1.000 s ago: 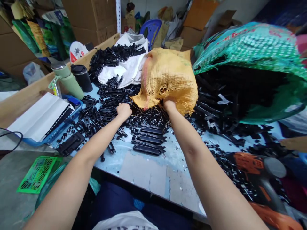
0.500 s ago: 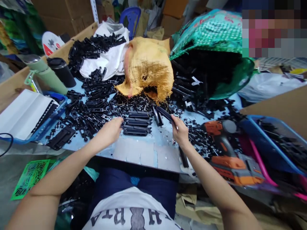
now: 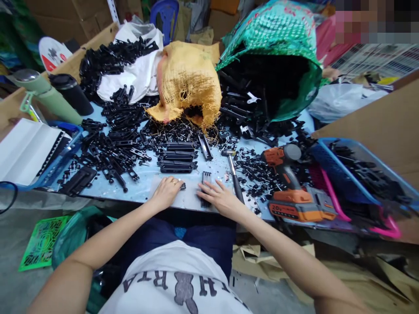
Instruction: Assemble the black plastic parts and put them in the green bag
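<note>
My left hand (image 3: 166, 192) rests at the table's front edge, fingers closed round a small black part (image 3: 182, 186). To its right, my right hand (image 3: 220, 198) lies with spread fingers over an upright-lying black slotted piece (image 3: 206, 178), partly covering it. Several long black bars (image 3: 177, 166) are stacked in rows beyond my left hand. Another black bar (image 3: 205, 147) lies slanted beside the stack. A hammer (image 3: 233, 172) with a dark handle lies right of my right hand.
An orange cordless drill (image 3: 288, 187) stands at the right beside a blue basket (image 3: 347, 174). Behind are a yellow sack (image 3: 190, 83) and a green sack (image 3: 271, 35). Loose black parts (image 3: 111, 152), screws and a green bottle (image 3: 52, 98) are at the left. A person's hand (image 3: 330, 73) shows at the back right.
Both hands have come back toward the front edge. The long black piece has left my right hand, which now lies spread on a slotted piece. The view has shifted, and the hammer is fully visible.
</note>
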